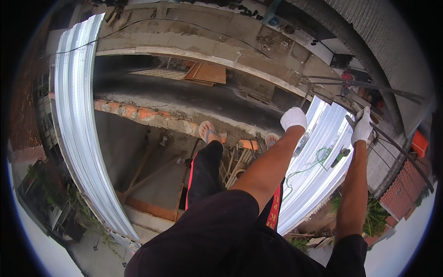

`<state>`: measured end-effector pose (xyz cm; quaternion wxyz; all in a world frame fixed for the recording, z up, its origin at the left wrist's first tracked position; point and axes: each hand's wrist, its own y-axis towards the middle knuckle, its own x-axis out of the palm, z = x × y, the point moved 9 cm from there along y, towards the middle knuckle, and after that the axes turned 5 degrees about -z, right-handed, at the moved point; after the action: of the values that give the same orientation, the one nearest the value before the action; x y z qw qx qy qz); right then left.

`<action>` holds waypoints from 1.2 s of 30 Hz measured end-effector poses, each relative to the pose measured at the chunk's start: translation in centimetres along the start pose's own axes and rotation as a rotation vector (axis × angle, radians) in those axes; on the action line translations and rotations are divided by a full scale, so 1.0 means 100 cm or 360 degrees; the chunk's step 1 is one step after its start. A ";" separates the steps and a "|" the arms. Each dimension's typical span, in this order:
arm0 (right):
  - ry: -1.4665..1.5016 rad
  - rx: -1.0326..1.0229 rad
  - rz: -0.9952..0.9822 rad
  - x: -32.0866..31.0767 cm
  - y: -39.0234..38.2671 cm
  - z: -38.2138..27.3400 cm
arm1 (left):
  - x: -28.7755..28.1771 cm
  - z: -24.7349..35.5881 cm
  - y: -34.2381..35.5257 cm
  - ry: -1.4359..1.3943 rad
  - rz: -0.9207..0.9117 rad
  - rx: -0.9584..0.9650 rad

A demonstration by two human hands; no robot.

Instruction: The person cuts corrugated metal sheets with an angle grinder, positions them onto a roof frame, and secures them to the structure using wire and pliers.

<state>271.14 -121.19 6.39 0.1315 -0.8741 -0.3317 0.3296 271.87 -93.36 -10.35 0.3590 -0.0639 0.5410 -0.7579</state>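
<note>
My left hand (pixel 293 117), in a white glove, is curled closed beside the upper left edge of stacked silver corrugated sheets (pixel 314 180); what it holds, if anything, is hidden. My gloved right hand (pixel 362 128) is closed on a dark metal object (pixel 351 121) I cannot clearly identify, beside steel bars at the sheets' upper right. A dark tool (pixel 340 158) and a thin green cord (pixel 321 157) lie on the sheets. My sandaled feet (pixel 208 130) stand along a ledge of broken brick and mortar (pixel 138 112).
Below the ledge are open drops with wooden boards (pixel 206 72) and poles. Long corrugated sheeting (pixel 76 106) spans the gap at left. A concrete beam (pixel 184 39) with a loose cable crosses ahead. Steel bars (pixel 406 94) jut out at right, near a tiled roof (pixel 399 189).
</note>
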 end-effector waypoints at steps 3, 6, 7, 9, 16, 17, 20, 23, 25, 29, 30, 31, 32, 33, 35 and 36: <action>0.0026 0.0086 0.0005 -0.002 -0.012 -0.005 | -0.002 0.002 -0.001 0.0001 -0.0165 0.0018; -0.0151 0.0037 0.0024 0.007 -0.003 -0.010 | 0.004 0.009 0.010 0.0268 -0.0310 0.0155; -0.0139 0.0046 0.0049 0.002 -0.001 -0.006 | -0.010 0.008 0.007 0.0308 -0.0313 0.0117; -0.0024 0.0063 0.0040 0.021 -0.010 -0.018 | -0.077 0.029 0.007 0.0435 -0.0161 0.0300; -0.0218 -0.0073 0.0099 0.000 0.048 0.009 | -0.350 0.182 -0.091 0.0351 0.0447 0.1144; -0.0153 -0.0040 0.0055 0.001 0.047 0.006 | -0.353 0.207 -0.110 0.0428 0.0418 0.1267; 0.0051 0.0044 -0.0028 0.004 0.036 -0.004 | -0.338 0.287 -0.148 0.0570 0.0237 0.1598; 0.0342 0.0177 0.0003 0.010 0.016 0.015 | -0.270 0.360 -0.164 0.0577 -0.0110 0.1825; 0.0451 0.0211 0.0064 0.008 0.008 0.010 | -0.215 0.412 -0.170 0.0593 -0.0302 0.2000; 0.0448 0.0201 0.0137 0.006 0.010 0.017 | -0.106 0.473 -0.174 0.0527 -0.0782 0.2149; 0.0470 0.0207 0.0176 0.006 0.006 0.016 | -0.089 0.479 -0.174 0.0519 -0.0889 0.2138; 0.0526 0.0215 0.0242 0.005 0.002 0.014 | -0.082 0.478 -0.169 0.0434 -0.0869 0.2040; 0.0529 0.0221 0.0270 0.002 0.000 0.013 | -0.074 0.481 -0.159 0.0346 -0.0994 0.1969; 0.0535 0.0222 0.0297 -0.001 -0.002 0.007 | -0.066 0.482 -0.150 0.0270 -0.1115 0.1895; 0.0558 0.0313 0.0358 0.003 -0.006 0.000 | -0.061 0.487 -0.140 0.0196 -0.1175 0.1884; 0.0508 0.0316 0.0404 0.002 -0.011 -0.007 | -0.055 0.487 -0.139 0.0266 -0.1226 0.1816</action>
<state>271.20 -120.30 7.33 0.2251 -0.9327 -0.1601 0.2320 292.94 -125.50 23.11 -0.0009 0.0060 0.0224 -0.9997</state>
